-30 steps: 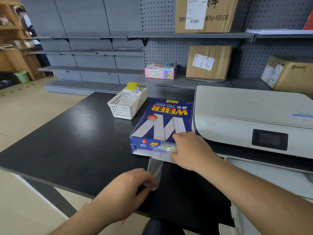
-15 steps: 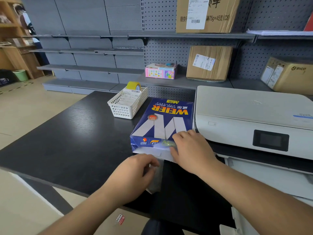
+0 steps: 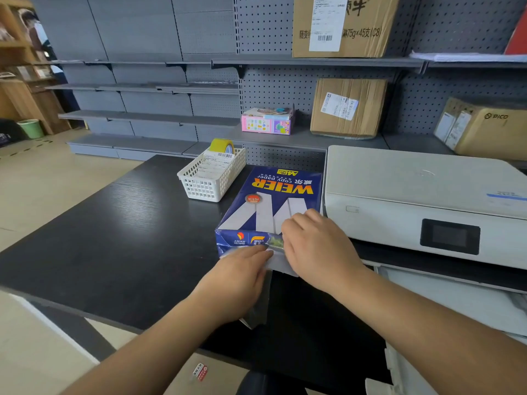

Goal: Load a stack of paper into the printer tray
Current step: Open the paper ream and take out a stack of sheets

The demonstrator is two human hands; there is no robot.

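Observation:
A blue WEIER paper pack [image 3: 271,201] lies on the black table [image 3: 128,238], right against the left side of the white printer [image 3: 413,189]. The pack's near end is torn open and white sheets [image 3: 278,263] show there. My right hand [image 3: 316,246] presses down on the pack's near right corner, fingers curled over its top. My left hand [image 3: 236,280] lies flat, its fingertips touching the open end. A loose clear wrapper flap [image 3: 256,315] sticks out from under it. The printer's paper tray [image 3: 456,297] juts out at the lower right.
A white mesh basket [image 3: 211,178] with labels and a yellow tape roll [image 3: 222,145] stands just behind the pack. Grey shelves behind hold cardboard boxes [image 3: 348,108] and a pink box [image 3: 266,124]. The table's near edge runs below my forearms.
My left hand has slid forward over the wrapper flap it was pinching and now reaches the pack's open end. My right hand stays on the pack.

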